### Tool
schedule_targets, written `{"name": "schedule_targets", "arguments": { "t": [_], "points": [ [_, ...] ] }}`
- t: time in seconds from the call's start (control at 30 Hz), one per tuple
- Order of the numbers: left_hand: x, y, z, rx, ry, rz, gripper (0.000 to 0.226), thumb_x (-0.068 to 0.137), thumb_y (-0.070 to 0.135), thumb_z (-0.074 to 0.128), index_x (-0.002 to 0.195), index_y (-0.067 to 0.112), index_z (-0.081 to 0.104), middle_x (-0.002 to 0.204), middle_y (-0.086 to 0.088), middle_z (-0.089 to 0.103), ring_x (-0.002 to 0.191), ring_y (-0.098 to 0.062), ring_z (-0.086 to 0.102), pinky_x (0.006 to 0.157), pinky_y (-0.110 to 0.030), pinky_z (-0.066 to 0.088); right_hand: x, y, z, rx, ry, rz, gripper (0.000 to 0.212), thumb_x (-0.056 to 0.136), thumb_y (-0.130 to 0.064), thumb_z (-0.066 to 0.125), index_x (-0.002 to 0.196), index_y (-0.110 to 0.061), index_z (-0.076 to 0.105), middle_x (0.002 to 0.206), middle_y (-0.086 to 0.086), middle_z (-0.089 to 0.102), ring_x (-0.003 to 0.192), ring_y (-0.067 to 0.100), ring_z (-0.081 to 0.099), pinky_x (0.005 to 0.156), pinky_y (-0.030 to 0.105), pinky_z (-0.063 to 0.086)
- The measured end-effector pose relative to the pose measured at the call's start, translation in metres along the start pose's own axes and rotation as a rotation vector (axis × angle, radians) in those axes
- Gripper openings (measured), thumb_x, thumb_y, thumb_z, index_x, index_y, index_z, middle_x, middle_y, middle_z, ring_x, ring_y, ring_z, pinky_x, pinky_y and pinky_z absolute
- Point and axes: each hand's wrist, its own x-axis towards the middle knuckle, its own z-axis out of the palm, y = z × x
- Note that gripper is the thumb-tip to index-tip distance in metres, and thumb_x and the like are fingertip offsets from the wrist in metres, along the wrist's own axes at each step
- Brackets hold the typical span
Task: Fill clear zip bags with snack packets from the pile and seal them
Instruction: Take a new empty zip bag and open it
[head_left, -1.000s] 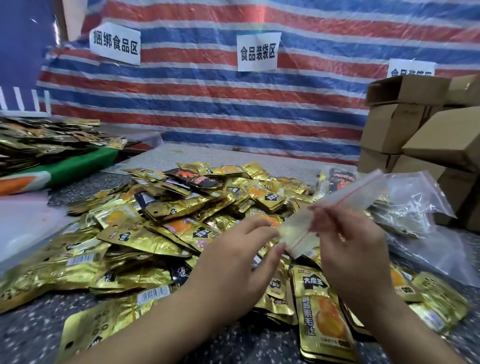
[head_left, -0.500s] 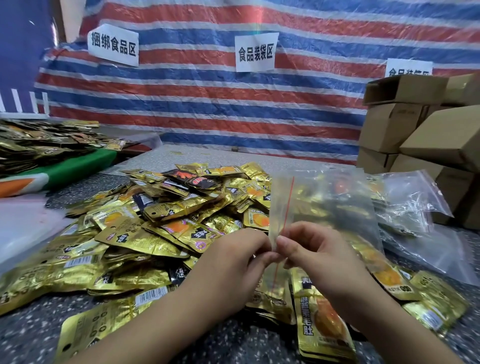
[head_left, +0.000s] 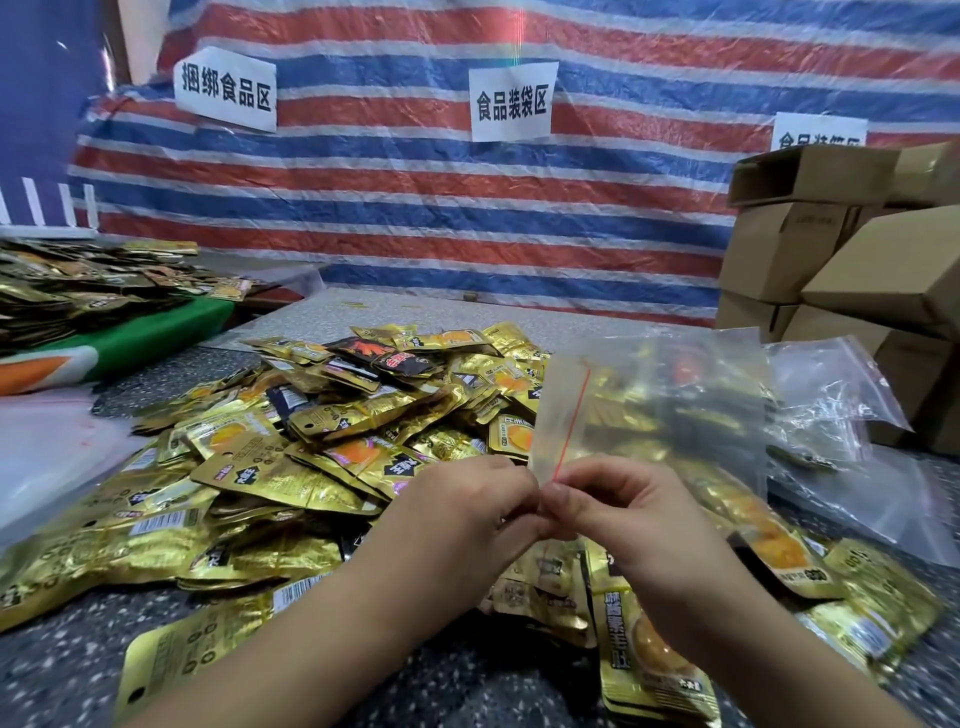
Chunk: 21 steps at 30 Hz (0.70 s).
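Hands pinching zip bag corner, pile beside

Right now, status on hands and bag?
Left hand and right hand both pinch the clear zip bag at its red-striped mouth. Bag empty, upright. Snack pile beneath, nothing blocking.

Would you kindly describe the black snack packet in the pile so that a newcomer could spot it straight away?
Start at the striped tarp behind the table, under the middle paper sign, and drop down to the big pile of gold packets. Near the pile's far edge lies the black packet with red printing. It is one of very few dark packets among the shiny gold ones.
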Motion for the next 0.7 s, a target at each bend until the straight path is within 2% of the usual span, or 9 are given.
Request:
{"name": "schedule_targets", "arguments": {
  "t": [0.07, 0.17, 0.33, 0.43, 0.53, 0.6, 0.7],
  "points": [
    [-0.001, -0.002, 0.000, 0.018, -0.019, -0.011, 0.028, 0.082, 0.037, 0.062, 0.069, 0.012, 0.068, 0.065, 0.003, 0.062, 0.056, -0.013, 0.055, 0.050, -0.026, 0.043, 0.000, 0.000, 0.001, 0.007, -0.024, 0.002, 0.006, 0.068, -0.017, 0.073, 0.067, -0.016, 0.079, 0.066, 0.005, 0.072, 0.062, 0.008, 0.067, 0.057, 0.015, 0.051],
    [-0.003, -0.003, 0.002, 0.035, -0.022, -0.009, 0.016, 0.076, 0.023, 0.073, 0.067, 0.011, 0.067, 0.062, 0.002, 0.062, 0.056, -0.012, 0.053, 0.051, -0.024, 0.040, 0.001, 0.002, 0.000, -0.048, -0.029, 0.019, 0.005, 0.069, -0.018, 0.074, 0.068, -0.018, 0.079, 0.068, 0.006, 0.073, 0.065, 0.011, 0.070, 0.061, 0.017, 0.053],
    [-0.002, -0.002, 0.005, 0.009, -0.092, -0.016, 0.013, 0.085, 0.015, 0.066, 0.074, 0.008, 0.068, 0.065, 0.001, 0.061, 0.062, -0.014, 0.053, 0.056, -0.026, 0.039, 0.003, 0.003, -0.007, -0.121, -0.013, 0.025, 0.011, 0.064, -0.032, 0.075, 0.070, -0.024, 0.079, 0.074, 0.006, 0.075, 0.072, 0.013, 0.071, 0.066, 0.018, 0.053],
    [0.001, -0.002, 0.002, -0.017, -0.122, -0.001, 0.013, 0.090, 0.011, 0.062, 0.077, 0.008, 0.066, 0.066, 0.004, 0.056, 0.063, -0.008, 0.046, 0.058, -0.017, 0.031, 0.006, 0.005, -0.009, -0.131, 0.008, 0.015, 0.017, 0.060, -0.038, 0.077, 0.069, -0.023, 0.078, 0.070, 0.004, 0.074, 0.066, 0.007, 0.065, 0.061, 0.014, 0.049],
    [0.000, -0.002, 0.002, -0.039, -0.120, -0.017, 0.013, 0.093, 0.013, 0.056, 0.085, 0.010, 0.067, 0.071, 0.008, 0.057, 0.067, -0.002, 0.045, 0.061, -0.013, 0.032, 0.005, 0.005, -0.009, -0.127, 0.031, -0.004, 0.019, 0.061, -0.039, 0.077, 0.067, -0.021, 0.076, 0.064, 0.005, 0.070, 0.060, 0.007, 0.062, 0.056, 0.016, 0.047],
    [0.000, -0.002, 0.004, -0.037, -0.087, -0.074, 0.022, 0.097, 0.022, 0.048, 0.086, 0.011, 0.064, 0.074, 0.004, 0.059, 0.069, -0.009, 0.049, 0.061, -0.022, 0.036, 0.006, 0.004, -0.011, -0.150, 0.100, -0.018, 0.019, 0.067, -0.038, 0.076, 0.064, -0.020, 0.072, 0.059, 0.006, 0.066, 0.055, 0.011, 0.058, 0.053, 0.020, 0.047],
    [-0.001, -0.012, 0.003, -0.029, -0.027, -0.229, 0.030, 0.103, 0.030, 0.039, 0.086, 0.015, 0.058, 0.076, 0.005, 0.057, 0.070, -0.011, 0.051, 0.062, -0.031, 0.040, 0.011, 0.008, -0.026, -0.189, 0.318, -0.065, 0.031, 0.087, -0.018, 0.069, 0.062, -0.003, 0.057, 0.054, 0.005, 0.056, 0.048, 0.012, 0.052, 0.047, 0.021, 0.045]
  ]
}}
